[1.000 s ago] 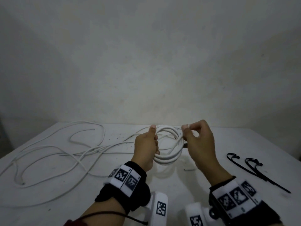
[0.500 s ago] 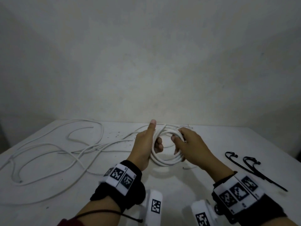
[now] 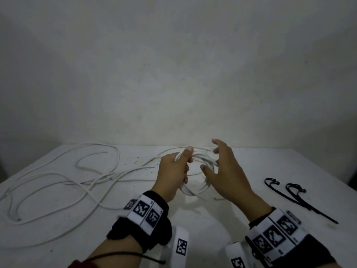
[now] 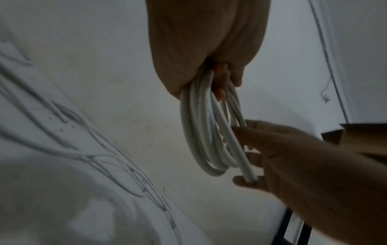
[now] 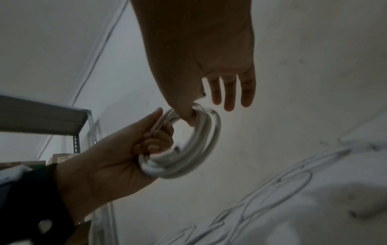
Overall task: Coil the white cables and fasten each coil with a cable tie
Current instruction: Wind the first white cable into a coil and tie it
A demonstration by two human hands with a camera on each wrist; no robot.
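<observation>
Left hand [image 3: 172, 174] grips a neat white cable coil [image 3: 201, 172] of several loops; right hand [image 3: 225, 172] spread, touching it.

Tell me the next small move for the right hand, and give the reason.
Probably reach right for one of the black cable ties lying on the table. The left hand grips the white coil in a fist, while the right hand is spread with only its thumb on the loops, and no tie shows on the coil.

A white table [image 3: 251, 219] carries loose white cables [image 3: 58, 182] across its left half and two black ties [image 3: 286, 194] near its right edge.
</observation>
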